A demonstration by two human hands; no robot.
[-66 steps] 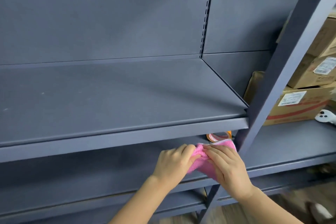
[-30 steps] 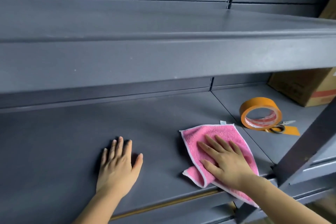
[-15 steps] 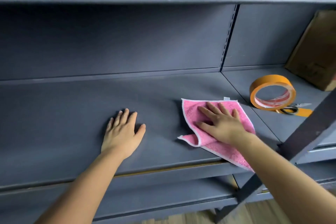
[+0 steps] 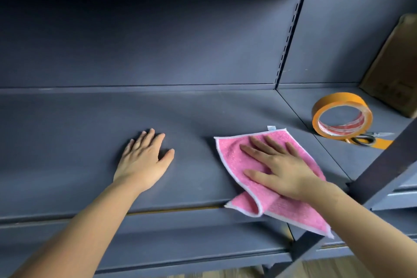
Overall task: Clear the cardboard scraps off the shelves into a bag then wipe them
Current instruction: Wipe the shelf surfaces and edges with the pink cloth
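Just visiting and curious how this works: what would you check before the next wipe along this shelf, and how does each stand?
1. Right hand flat on pink cloth: ok.
2. Left hand resting on shelf, apart from cloth: ok.
3. Scraps in the cloth's path: none seen, ok.
4. Cloth spread flat: not ok, near corner folded, overhanging front edge.
5. Tape roll and scissors apart from cloth: ok.

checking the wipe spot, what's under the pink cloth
The pink white-edged cloth lies on the dark grey metal shelf, its near corner hanging past the front edge. The right hand presses on top. The shelf surface beneath is covered, so any dust there cannot be seen.
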